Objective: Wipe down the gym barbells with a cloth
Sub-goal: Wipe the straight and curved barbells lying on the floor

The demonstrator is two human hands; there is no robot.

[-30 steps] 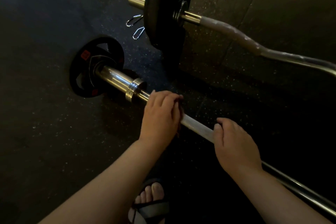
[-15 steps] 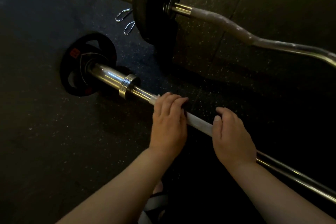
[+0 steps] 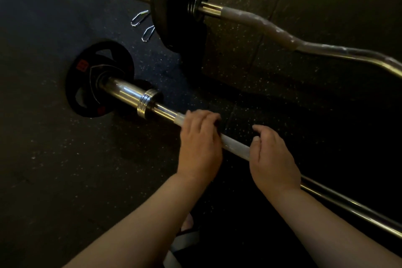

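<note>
Fingers (image 3: 202,118) of left hand (image 3: 200,146) curled over knurled barbell (image 3: 235,147), right hand (image 3: 272,159) wrapped round it just toward four o'clock. Lying on floor (image 3: 65,169), ten to four o'clock. Probably heavy, rigid, prone to rolling; grippy on knurl, slick on chrome. Cloth not discernible.

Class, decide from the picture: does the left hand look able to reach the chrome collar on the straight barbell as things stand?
Probably yes. The left hand grips the straight barbell close to the chrome collar, and only bare shaft lies between them.
</note>
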